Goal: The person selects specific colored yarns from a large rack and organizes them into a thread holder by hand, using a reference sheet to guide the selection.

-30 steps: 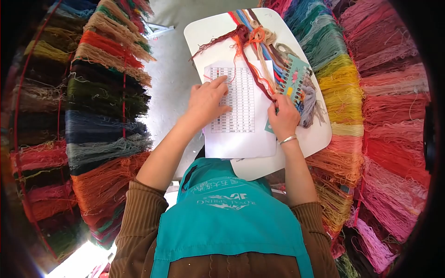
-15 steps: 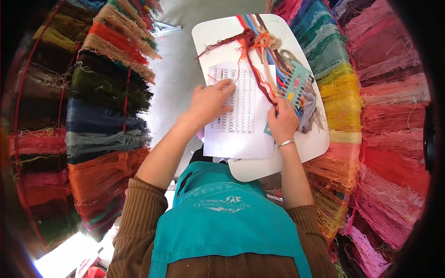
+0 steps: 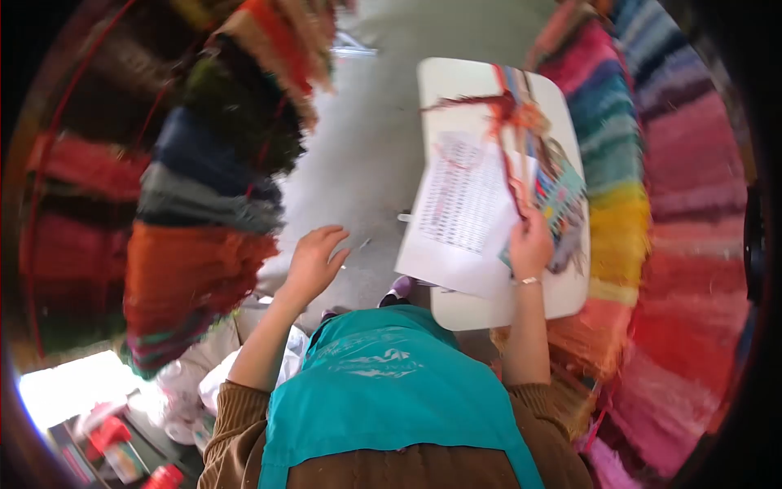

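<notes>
My left hand (image 3: 318, 259) hangs in the air over the floor, fingers apart and holding nothing, to the left of a printed sheet (image 3: 456, 204). My right hand (image 3: 531, 243) is closed around the lower end of a thread bundle (image 3: 515, 175), dark red with orange and beige strands. The sheet, with its printed table, lies partly under this bundle on a white rounded board (image 3: 554, 306). Beside my right hand is a teal card (image 3: 570, 189) with coloured threads along its edge. More strands run to the board's top. Motion blurs the view.
Dyed yarn hanks hang close on the left rack (image 3: 195, 257) and the right rack (image 3: 615, 236). Grey floor (image 3: 366, 147) runs between them. White bags (image 3: 183, 391) and a red-topped container (image 3: 114, 444) stand at the lower left.
My left hand has come off the printed sheet and moved left over the floor. The sheet now sits tilted. The whole view has shifted; my right hand still grips the thread bundle.
</notes>
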Motion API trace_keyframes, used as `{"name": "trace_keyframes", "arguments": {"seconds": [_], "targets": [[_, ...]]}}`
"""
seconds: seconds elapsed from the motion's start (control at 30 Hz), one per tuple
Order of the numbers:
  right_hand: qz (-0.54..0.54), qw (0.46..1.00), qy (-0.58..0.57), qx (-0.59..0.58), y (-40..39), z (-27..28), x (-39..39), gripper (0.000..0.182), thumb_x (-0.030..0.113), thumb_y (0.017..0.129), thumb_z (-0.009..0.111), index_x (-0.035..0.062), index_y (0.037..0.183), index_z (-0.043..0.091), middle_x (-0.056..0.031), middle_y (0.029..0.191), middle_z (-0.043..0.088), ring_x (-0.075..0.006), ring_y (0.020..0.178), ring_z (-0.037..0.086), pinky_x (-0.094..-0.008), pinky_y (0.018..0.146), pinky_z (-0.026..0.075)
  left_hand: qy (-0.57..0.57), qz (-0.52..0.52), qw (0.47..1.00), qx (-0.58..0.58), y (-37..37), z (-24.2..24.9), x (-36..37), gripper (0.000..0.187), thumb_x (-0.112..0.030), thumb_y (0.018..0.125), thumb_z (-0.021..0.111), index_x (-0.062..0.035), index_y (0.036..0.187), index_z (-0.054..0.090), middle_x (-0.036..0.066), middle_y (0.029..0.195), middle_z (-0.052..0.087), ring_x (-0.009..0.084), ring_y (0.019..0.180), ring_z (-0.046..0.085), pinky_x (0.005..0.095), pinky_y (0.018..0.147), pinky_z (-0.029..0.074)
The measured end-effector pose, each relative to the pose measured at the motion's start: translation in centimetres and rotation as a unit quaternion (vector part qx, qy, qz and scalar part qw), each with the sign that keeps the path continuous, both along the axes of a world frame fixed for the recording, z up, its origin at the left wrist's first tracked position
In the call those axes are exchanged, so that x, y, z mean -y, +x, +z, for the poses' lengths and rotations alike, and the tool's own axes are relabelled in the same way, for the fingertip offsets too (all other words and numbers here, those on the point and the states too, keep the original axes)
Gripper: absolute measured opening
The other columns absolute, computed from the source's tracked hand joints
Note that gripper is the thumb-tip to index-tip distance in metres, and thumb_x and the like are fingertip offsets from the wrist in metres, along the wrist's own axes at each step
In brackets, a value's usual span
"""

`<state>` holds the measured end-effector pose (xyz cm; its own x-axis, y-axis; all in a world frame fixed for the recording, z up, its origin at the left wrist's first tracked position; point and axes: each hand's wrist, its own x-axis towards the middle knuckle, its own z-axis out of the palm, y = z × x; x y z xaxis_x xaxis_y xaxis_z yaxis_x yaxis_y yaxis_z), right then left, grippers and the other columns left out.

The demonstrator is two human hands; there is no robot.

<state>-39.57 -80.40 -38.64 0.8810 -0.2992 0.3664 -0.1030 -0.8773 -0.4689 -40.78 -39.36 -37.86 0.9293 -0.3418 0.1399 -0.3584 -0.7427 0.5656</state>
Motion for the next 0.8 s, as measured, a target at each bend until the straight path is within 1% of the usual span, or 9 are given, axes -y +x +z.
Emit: {"name": "trace_keyframes", "arguments": {"seconds": [0.07, 0.1, 0.13, 0.2, 0.27, 0.5, 0.6, 0.7, 0.8], "targets": [[0.007, 0.999, -0.008, -0.047, -0.2, 0.5, 0.3, 0.027, 0.005, 0.083, 0.060, 0.0034, 0.110, 0.064, -0.0147, 0.102, 0.068, -0.0322, 0.093, 0.065, -0.0386, 0.085, 0.051, 0.015, 0.052, 0.999, -0.003, -3.1, -0.3, -3.7, 0.028, -0.013, 0.082, 0.069, -0.0057, 0.109, 0.067, 0.012, 0.115, 0.065, 0.0335, 0.104, 0.062, 0.0438, 0.089, 0.050], [0.113, 0.979, 0.169, -0.005, 0.4, -1.2, 1.5, 0.026, -0.001, 0.086, 0.056, -0.0027, 0.111, 0.062, -0.0168, 0.110, 0.068, -0.0302, 0.102, 0.064, -0.0392, 0.094, 0.049, -0.011, 0.089, 0.996, -0.008, -6.1, 0.7, -6.7, 0.025, -0.013, 0.082, 0.068, -0.0053, 0.106, 0.068, 0.013, 0.112, 0.066, 0.0335, 0.103, 0.062, 0.0440, 0.089, 0.050], [0.128, 0.982, 0.136, -0.014, 0.4, -0.3, 2.0, 0.028, -0.003, 0.088, 0.053, -0.0058, 0.115, 0.061, -0.0159, 0.116, 0.067, -0.0276, 0.106, 0.064, -0.0356, 0.099, 0.047, -0.021, 0.120, 0.992, -0.013, -7.6, 1.4, -8.0, 0.023, -0.014, 0.082, 0.067, -0.0049, 0.104, 0.069, 0.014, 0.109, 0.067, 0.0336, 0.102, 0.063, 0.0436, 0.089, 0.050], [-0.014, 1.000, -0.013, -0.021, 0.4, 1.8, 0.3, 0.025, 0.006, 0.092, 0.057, -0.0009, 0.115, 0.064, -0.0144, 0.111, 0.069, -0.0255, 0.095, 0.066, -0.0352, 0.086, 0.051, -0.015, 0.163, 0.986, -0.003, -10.8, 2.1, -10.8, 0.022, -0.013, 0.086, 0.067, -0.0058, 0.107, 0.069, 0.013, 0.113, 0.067, 0.0332, 0.104, 0.062, 0.0435, 0.089, 0.050], [0.011, 1.000, 0.004, 0.025, 0.3, 4.2, -4.3, 0.023, 0.009, 0.093, 0.058, 0.0006, 0.113, 0.066, -0.0143, 0.108, 0.069, -0.0231, 0.090, 0.065, -0.0341, 0.079, 0.052, -0.020, 0.208, 0.978, 0.026, -13.5, 2.8, -13.2, 0.019, -0.013, 0.087, 0.066, -0.0053, 0.104, 0.070, 0.012, 0.109, 0.068, 0.0328, 0.101, 0.063, 0.0432, 0.087, 0.051], [0.304, 0.935, 0.181, -0.023, -1.3, 4.7, -24.9, 0.014, 0.008, 0.093, 0.061, 0.0023, 0.105, 0.067, -0.0058, 0.095, 0.066, -0.0148, 0.080, 0.060, -0.0280, 0.071, 0.050, -0.089, 0.405, 0.894, 0.170, -22.1, 6.2, -20.5, 0.008, -0.001, 0.081, 0.069, -0.0018, 0.089, 0.067, 0.013, 0.094, 0.064, 0.0319, 0.085, 0.064, 0.0392, 0.071, 0.052], [0.409, 0.903, 0.130, -0.030, -5.0, 7.0, -33.4, 0.011, 0.008, 0.093, 0.062, 0.0026, 0.101, 0.066, -0.0055, 0.089, 0.064, -0.0141, 0.072, 0.059, -0.0269, 0.066, 0.049, -0.057, 0.517, 0.821, 0.234, -25.9, 7.9, -25.0, 0.010, 0.001, 0.080, 0.069, -0.0022, 0.090, 0.068, 0.013, 0.093, 0.063, 0.0308, 0.084, 0.064, 0.0388, 0.072, 0.052], [0.497, 0.859, 0.102, -0.074, -7.9, 8.4, -38.9, 0.008, 0.004, 0.089, 0.063, 0.0023, 0.096, 0.066, -0.0062, 0.087, 0.062, -0.0126, 0.067, 0.057, -0.0257, 0.059, 0.047, -0.088, 0.617, 0.725, 0.294, -29.4, 9.6, -29.4, 0.008, -0.001, 0.085, 0.068, -0.0023, 0.093, 0.069, 0.010, 0.097, 0.062, 0.0195, 0.081, 0.063, 0.0289, 0.069, 0.054], [0.556, 0.822, 0.095, -0.076, -10.0, 9.5, -43.6, 0.009, 0.002, 0.083, 0.064, 0.0034, 0.092, 0.065, -0.0089, 0.088, 0.064, -0.0226, 0.069, 0.062, -0.0328, 0.062, 0.050, -0.131, 0.665, 0.679, 0.282, -32.2, 9.5, -33.0, 0.009, -0.003, 0.088, 0.066, -0.0026, 0.096, 0.069, 0.009, 0.099, 0.062, 0.0160, 0.080, 0.063, 0.0276, 0.069, 0.054]]}}
